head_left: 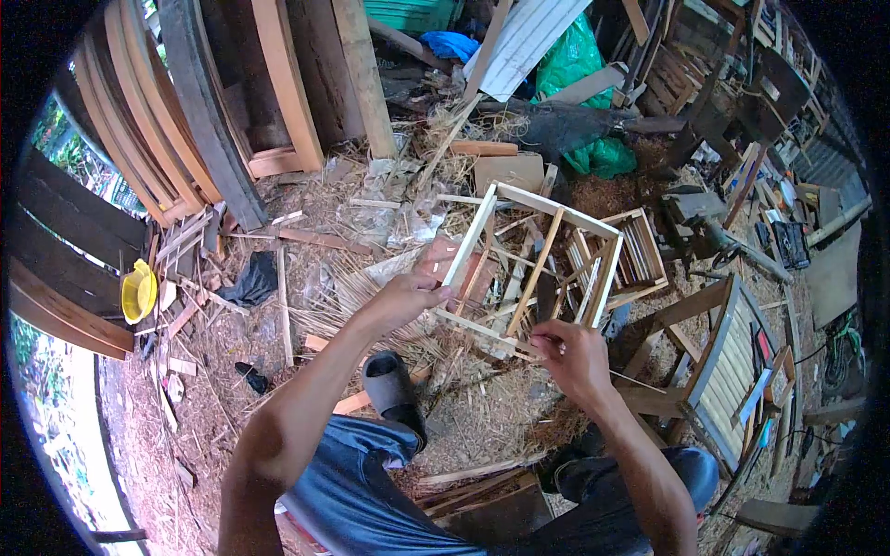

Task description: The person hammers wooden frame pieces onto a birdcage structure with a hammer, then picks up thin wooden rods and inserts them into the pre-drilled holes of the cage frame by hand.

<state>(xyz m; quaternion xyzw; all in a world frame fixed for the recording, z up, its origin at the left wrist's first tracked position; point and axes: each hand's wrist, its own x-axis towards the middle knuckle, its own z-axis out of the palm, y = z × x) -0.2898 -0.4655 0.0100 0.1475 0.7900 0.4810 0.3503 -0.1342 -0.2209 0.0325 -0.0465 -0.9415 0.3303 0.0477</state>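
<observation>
Wooden frame (533,264) gripped by 2 hands' fingertips (443,295).

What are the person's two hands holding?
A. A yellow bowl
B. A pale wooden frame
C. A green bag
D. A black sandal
B: the left hand grips one pale bar of the wooden frame and the right hand holds its near edge; the yellow bowl lies far off on the ground.

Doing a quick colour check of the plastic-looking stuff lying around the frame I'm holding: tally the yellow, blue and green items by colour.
Yellow: 1, the bowl
Blue: 1, the cloth
Green: 2, the bag and the crate
Total: 4
</observation>
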